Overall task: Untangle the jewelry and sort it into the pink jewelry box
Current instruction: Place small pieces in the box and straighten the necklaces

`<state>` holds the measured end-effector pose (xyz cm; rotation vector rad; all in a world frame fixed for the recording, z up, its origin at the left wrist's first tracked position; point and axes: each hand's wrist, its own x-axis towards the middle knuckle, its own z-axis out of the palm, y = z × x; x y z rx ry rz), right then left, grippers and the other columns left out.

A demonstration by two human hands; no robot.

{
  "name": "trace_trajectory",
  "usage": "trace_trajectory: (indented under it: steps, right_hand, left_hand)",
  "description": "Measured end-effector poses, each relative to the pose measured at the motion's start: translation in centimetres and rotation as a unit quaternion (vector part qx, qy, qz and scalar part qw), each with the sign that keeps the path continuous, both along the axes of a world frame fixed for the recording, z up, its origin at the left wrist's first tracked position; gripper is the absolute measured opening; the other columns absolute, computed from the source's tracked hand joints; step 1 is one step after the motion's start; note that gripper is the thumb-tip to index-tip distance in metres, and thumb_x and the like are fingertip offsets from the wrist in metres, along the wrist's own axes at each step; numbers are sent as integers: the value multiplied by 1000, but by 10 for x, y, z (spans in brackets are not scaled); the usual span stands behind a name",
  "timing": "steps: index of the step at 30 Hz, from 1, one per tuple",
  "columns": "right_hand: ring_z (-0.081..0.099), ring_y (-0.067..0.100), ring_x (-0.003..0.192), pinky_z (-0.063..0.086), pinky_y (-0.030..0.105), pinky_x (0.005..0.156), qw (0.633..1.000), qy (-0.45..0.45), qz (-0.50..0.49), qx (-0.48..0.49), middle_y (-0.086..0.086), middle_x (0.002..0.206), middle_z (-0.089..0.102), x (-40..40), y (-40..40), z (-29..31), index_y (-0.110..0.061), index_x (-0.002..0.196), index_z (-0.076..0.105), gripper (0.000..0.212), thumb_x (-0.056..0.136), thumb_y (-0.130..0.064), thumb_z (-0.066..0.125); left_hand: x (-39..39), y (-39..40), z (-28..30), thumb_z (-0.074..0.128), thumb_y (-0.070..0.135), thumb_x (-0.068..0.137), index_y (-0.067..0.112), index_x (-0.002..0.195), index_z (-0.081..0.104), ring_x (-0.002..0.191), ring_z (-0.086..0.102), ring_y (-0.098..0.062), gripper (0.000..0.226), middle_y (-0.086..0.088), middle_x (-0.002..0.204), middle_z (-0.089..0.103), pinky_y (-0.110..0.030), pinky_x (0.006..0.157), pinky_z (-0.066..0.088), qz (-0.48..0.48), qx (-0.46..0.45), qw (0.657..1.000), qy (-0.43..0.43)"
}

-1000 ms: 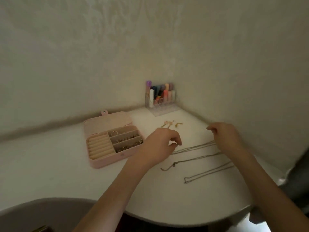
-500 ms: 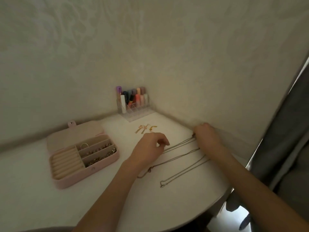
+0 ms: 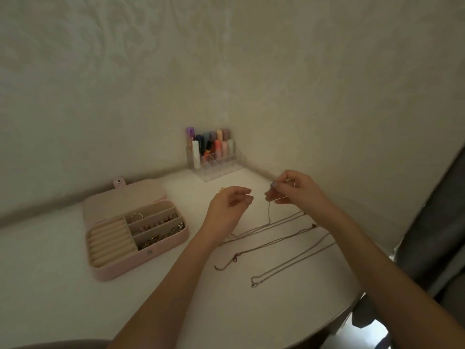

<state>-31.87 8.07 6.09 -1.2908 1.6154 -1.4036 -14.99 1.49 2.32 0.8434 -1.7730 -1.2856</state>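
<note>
Chains come first, lying nearest on the white table (image 3: pixel 75 285): the nearest chain (image 3: pixel 289 265) and the middle chain (image 3: pixel 271 244) lie side by side, apart from each other, each stretched out towards the right wrist, as they lay half a second ago. Beyond them, the far chain (image 3: pixel 268 212) has been raised at one end since then: a strand is now seen hanging down from the right hand (image 3: pixel 294 190), while the rest of it trails on the table under the left wrist. The right hand, pressed low at the chains' far ends a moment ago, has been lifted, and the strand's top end is pinched between its thumb and forefinger. The left hand (image 3: pixel 230 206), curled close to this chain before, is now held just above the table with fingers loosely bent; whether anything thin is held in it cannot be told. One chain is thus judged to be singled out for lifting away from the others. To the left, well apart from the chains, the pink jewelry box (image 3: pixel 120 269) stands open, with a ring and small pieces in its right compartments. Small gold pieces (image 3: pixel 222 189) are partly hidden behind the left hand. Farthest, in the corner, a clear organizer (image 3: pixel 216 167) of coloured tubes is seen.
</note>
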Motion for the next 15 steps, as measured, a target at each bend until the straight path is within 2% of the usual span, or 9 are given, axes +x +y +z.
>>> trace_trajectory:
  steps: [3,7,10,15]
  right_hand:
    - [67,18,63,56,30,71,998,-47,31,-6,7,68,68,14,-7,9,-7,81,55,11,92,-7,58]
    - [57,13,58,52,26,69,997,-16,73,14,1,59,59,24,-14,10,-7,82,59,8,90,-9,61]
    - [53,10,56,47,22,64,994,7,103,31,0,61,58,27,-17,7,-9,82,62,8,90,-10,61]
    - [63,12,66,52,25,72,991,-23,128,24,2,72,67,32,-23,4,-8,87,63,6,91,-12,60]
  left_hand:
    - [0,3,1,62,18,89,25,103,62,102,65,-14,16,-4,105,70,-33,96,49,-39,35,999,12]
    - [1,7,5,59,12,91,15,104,64,96,68,-16,14,-10,100,71,-24,84,53,-51,72,993,82]
    - [4,6,10,59,10,91,10,96,67,91,70,-20,10,-12,92,72,-23,78,56,-24,94,987,131]
    - [9,5,15,64,10,87,7,91,71,83,71,-20,8,-11,83,73,-29,77,58,19,110,977,181]
